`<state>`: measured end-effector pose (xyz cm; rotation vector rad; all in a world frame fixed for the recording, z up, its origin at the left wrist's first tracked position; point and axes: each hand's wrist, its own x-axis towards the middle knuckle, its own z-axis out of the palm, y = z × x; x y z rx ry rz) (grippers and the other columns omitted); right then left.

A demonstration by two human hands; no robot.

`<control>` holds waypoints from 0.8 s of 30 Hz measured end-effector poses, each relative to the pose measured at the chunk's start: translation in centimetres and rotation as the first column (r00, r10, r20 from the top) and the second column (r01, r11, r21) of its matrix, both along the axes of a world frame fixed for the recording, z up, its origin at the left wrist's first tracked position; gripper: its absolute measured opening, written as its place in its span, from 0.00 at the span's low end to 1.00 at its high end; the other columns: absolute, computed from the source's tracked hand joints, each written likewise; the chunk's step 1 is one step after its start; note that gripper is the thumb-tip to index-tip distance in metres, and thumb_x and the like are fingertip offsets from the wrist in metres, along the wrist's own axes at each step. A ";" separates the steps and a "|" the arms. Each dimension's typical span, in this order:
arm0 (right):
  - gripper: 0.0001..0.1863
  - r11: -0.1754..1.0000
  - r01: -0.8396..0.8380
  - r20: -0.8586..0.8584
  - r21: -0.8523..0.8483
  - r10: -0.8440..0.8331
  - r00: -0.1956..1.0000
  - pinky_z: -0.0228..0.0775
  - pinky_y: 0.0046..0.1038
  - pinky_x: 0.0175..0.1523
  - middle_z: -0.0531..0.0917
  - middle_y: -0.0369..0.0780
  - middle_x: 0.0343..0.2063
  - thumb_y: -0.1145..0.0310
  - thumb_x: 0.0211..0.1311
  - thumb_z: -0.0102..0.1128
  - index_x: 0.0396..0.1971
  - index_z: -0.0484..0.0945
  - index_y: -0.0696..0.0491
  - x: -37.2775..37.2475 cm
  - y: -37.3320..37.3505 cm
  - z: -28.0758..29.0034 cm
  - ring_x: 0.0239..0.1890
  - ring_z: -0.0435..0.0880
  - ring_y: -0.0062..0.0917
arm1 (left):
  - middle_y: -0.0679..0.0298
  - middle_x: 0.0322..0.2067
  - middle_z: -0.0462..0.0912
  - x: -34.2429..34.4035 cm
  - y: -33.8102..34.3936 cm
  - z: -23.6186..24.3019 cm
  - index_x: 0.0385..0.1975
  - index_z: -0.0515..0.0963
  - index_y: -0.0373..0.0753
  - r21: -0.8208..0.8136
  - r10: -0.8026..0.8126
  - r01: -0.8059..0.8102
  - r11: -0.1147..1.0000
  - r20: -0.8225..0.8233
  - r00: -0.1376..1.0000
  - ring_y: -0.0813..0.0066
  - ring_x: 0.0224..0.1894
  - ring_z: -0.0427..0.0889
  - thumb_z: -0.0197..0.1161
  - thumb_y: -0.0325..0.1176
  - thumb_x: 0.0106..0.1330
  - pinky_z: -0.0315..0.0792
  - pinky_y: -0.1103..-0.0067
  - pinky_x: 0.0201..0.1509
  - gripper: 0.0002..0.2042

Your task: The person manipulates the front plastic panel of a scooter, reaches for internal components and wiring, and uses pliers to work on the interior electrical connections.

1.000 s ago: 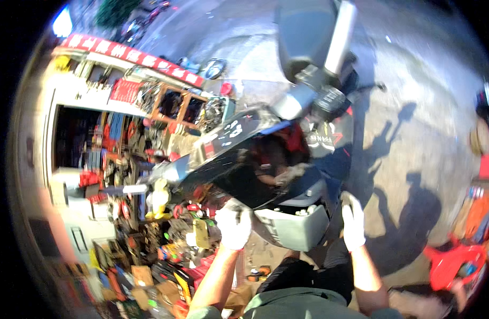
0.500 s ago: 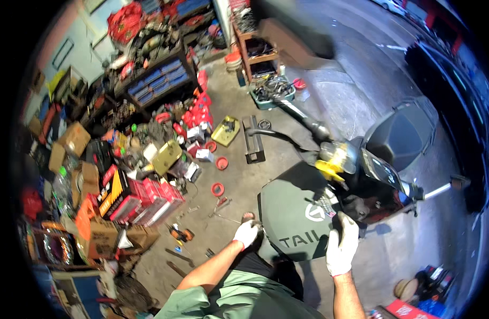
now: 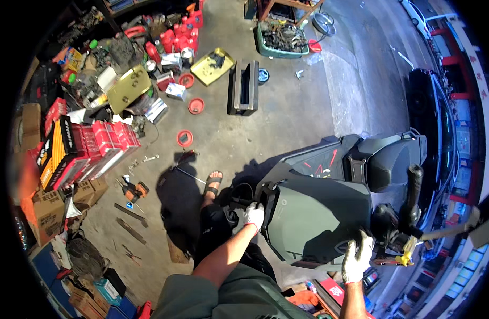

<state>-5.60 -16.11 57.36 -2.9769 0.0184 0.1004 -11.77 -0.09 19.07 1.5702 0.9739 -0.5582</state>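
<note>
A broad grey-green scooter panel (image 3: 319, 215), with dark lettering along its near edge, lies in front of me. It sits against the grey scooter (image 3: 393, 162), which stretches off to the right. My left hand (image 3: 254, 216), in a white glove, is closed at the panel's left edge by a dark bracket. My right hand (image 3: 357, 259), also gloved in white, holds the panel's near right edge, fingers lying over its surface. Part of the panel is in shadow. Beyond the right hand are a black handlebar grip (image 3: 414, 189) and a yellow piece (image 3: 406, 255).
To the left stand red boxes (image 3: 103, 143), near an orange-black power drill (image 3: 135, 190) on the floor. A yellow tray (image 3: 212, 66), a dark metal channel (image 3: 244, 87) and a green tub of parts (image 3: 281, 40) lie ahead. A car (image 3: 430, 106) stands at the right.
My view has swung down and round. The panel now shows more to the right, with the scooter's seat visible beyond it. Both hands remain at the panel's edges.
</note>
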 end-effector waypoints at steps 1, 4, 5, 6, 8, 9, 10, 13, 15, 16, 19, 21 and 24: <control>0.20 1.000 0.018 -0.018 -0.003 -0.018 1.000 0.58 0.37 0.62 0.75 0.50 0.48 0.75 0.55 0.54 0.51 0.72 0.59 1.0 1.2 -0.2 0.54 0.71 0.42 | 0.48 0.45 0.77 0.6 0.7 1.5 0.48 0.74 0.39 0.013 -0.067 0.068 0.998 -0.081 0.994 0.48 0.50 0.74 0.53 0.45 0.63 0.68 0.62 0.54 0.19; 0.20 0.990 -0.105 -0.027 -0.094 0.103 0.994 0.56 0.38 0.63 0.75 0.51 0.48 0.75 0.55 0.54 0.51 0.73 0.57 4.6 2.6 -1.0 0.54 0.70 0.44 | 0.46 0.49 0.72 1.1 1.6 2.8 0.50 0.71 0.41 0.065 -0.016 0.029 0.997 -0.183 0.983 0.46 0.52 0.71 0.53 0.49 0.64 0.67 0.61 0.54 0.22; 0.21 0.985 -0.134 -0.033 -0.109 0.131 0.991 0.56 0.39 0.64 0.75 0.51 0.48 0.75 0.54 0.54 0.51 0.73 0.57 5.7 2.8 -1.5 0.54 0.69 0.45 | 0.45 0.49 0.71 0.8 1.9 2.5 0.51 0.70 0.41 0.080 0.028 -0.013 0.997 -0.182 0.983 0.45 0.53 0.70 0.53 0.50 0.64 0.67 0.61 0.55 0.22; 0.21 0.973 -0.182 -0.053 -0.145 0.176 0.983 0.55 0.40 0.63 0.74 0.51 0.47 0.75 0.51 0.55 0.49 0.73 0.56 7.1 3.6 -1.3 0.53 0.69 0.46 | 0.46 0.50 0.72 -0.5 1.0 -0.3 0.52 0.70 0.41 0.026 0.137 -0.135 0.991 -0.164 0.977 0.47 0.54 0.70 0.53 0.51 0.64 0.67 0.62 0.56 0.23; 0.21 0.971 -0.219 -0.093 -0.100 0.210 0.973 0.58 0.40 0.61 0.75 0.51 0.47 0.75 0.49 0.55 0.47 0.74 0.57 10.0 5.1 -1.8 0.52 0.69 0.47 | 0.47 0.49 0.75 -0.8 0.9 -2.8 0.52 0.70 0.39 -0.163 0.191 -0.213 0.963 -0.145 0.971 0.49 0.53 0.72 0.50 0.53 0.65 0.67 0.63 0.55 0.25; 0.21 0.974 -0.208 -0.109 -0.090 0.198 0.974 0.59 0.41 0.60 0.75 0.51 0.46 0.75 0.48 0.56 0.47 0.74 0.57 10.7 5.5 -2.0 0.51 0.70 0.47 | 0.48 0.48 0.76 -0.7 0.9 -3.5 0.52 0.70 0.38 -0.237 0.194 -0.238 0.942 -0.192 0.962 0.49 0.52 0.73 0.49 0.54 0.66 0.67 0.64 0.54 0.26; 0.20 0.966 -0.224 -0.113 -0.129 0.211 0.971 0.59 0.41 0.59 0.75 0.51 0.45 0.74 0.48 0.56 0.46 0.74 0.57 11.3 5.7 -2.5 0.50 0.70 0.47 | 0.46 0.46 0.77 -0.3 1.6 -3.0 0.52 0.70 0.36 -0.227 0.181 -0.222 0.948 -0.190 0.965 0.47 0.50 0.75 0.48 0.54 0.66 0.67 0.63 0.53 0.26; 0.19 0.942 -0.275 -0.164 -0.195 0.245 0.955 0.61 0.41 0.57 0.77 0.50 0.42 0.73 0.48 0.57 0.44 0.75 0.57 13.1 6.2 -4.1 0.48 0.72 0.46 | 0.48 0.45 0.77 -0.4 0.5 -4.9 0.49 0.71 0.35 -0.256 0.339 -0.354 0.899 -0.104 0.935 0.49 0.48 0.75 0.53 0.49 0.65 0.68 0.65 0.52 0.23; 0.18 0.939 -0.301 -0.246 -0.166 0.256 0.935 0.62 0.41 0.56 0.78 0.50 0.40 0.73 0.49 0.57 0.43 0.76 0.58 14.3 8.0 -5.2 0.47 0.73 0.46 | 0.47 0.45 0.78 -0.7 -0.3 -5.4 0.48 0.71 0.34 -0.115 0.306 -0.321 0.940 -0.137 0.942 0.49 0.48 0.75 0.54 0.47 0.65 0.68 0.65 0.52 0.22; 0.17 0.932 -0.309 -0.266 -0.191 0.254 0.930 0.63 0.40 0.55 0.79 0.50 0.38 0.72 0.49 0.57 0.42 0.78 0.57 14.9 8.7 -6.0 0.45 0.75 0.46 | 0.47 0.45 0.78 -0.8 -0.7 -5.5 0.48 0.71 0.33 -0.043 0.292 -0.302 0.952 -0.153 0.944 0.49 0.48 0.75 0.55 0.46 0.66 0.68 0.65 0.52 0.21; 0.16 0.930 -0.339 -0.353 -0.144 0.272 0.895 0.64 0.41 0.53 0.79 0.51 0.38 0.70 0.50 0.57 0.41 0.77 0.57 16.4 11.0 -8.7 0.45 0.75 0.46 | 0.45 0.44 0.77 -3.4 -2.4 -8.2 0.47 0.71 0.32 -0.233 0.276 -0.321 0.918 -0.207 0.939 0.48 0.47 0.76 0.50 0.48 0.68 0.68 0.65 0.53 0.22; 0.15 0.918 -0.386 -0.326 -0.093 0.338 0.883 0.66 0.40 0.51 0.80 0.50 0.36 0.68 0.53 0.57 0.41 0.78 0.57 17.8 11.9 -12.0 0.43 0.76 0.46 | 0.43 0.47 0.76 -4.0 -2.8 -8.7 0.51 0.71 0.32 -0.337 0.340 -0.392 0.856 -0.203 0.918 0.46 0.49 0.75 0.46 0.52 0.69 0.68 0.65 0.52 0.26; 0.17 0.922 -0.347 -0.456 -0.171 0.238 0.858 0.68 0.40 0.51 0.80 0.50 0.38 0.60 0.59 0.52 0.42 0.78 0.54 20.4 13.3 -17.8 0.43 0.77 0.46 | 0.44 0.45 0.77 -4.7 -2.2 -8.6 0.50 0.71 0.30 -0.199 0.279 -0.319 0.927 -0.207 0.938 0.46 0.49 0.75 0.46 0.48 0.70 0.67 0.66 0.52 0.24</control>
